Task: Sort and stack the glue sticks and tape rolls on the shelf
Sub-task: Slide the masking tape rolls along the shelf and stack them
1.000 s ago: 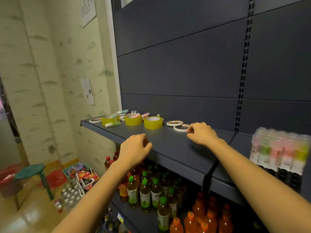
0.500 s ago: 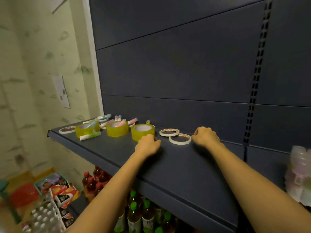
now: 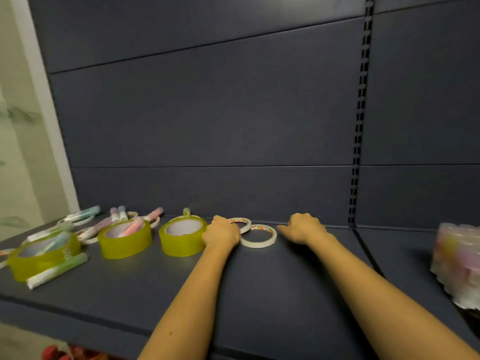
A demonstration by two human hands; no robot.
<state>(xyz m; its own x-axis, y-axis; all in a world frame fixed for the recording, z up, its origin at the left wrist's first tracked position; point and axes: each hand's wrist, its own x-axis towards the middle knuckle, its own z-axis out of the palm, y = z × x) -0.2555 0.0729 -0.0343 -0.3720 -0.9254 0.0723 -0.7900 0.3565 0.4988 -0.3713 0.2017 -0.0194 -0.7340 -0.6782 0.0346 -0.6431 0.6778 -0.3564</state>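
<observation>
Both hands are on the shelf [image 3: 259, 294] at the two thin rolls. My guess is they get stacked first, as the nearest matched pair. Left hand [image 3: 220, 233] is wedged between the yellow roll [image 3: 183, 241] and the far thin roll [image 3: 240, 220], fingers curled under; can't tell if it's pinching either. Right hand [image 3: 304, 231] has its fingers curled with nothing held, one tip just beside the near thin roll [image 3: 258, 244]. Glue sticks [image 3: 58, 271] lie loose at left, untouched.

The dark blue-grey metal shelf [image 3: 259, 294] carries three wide yellow tape rolls [image 3: 124, 241] in a row at left, two thin white tape rings [image 3: 258, 236] touching mid-shelf, loose pastel glue sticks [image 3: 57, 270], and a blurred shrink-wrapped pack [image 3: 457, 261] at right.
</observation>
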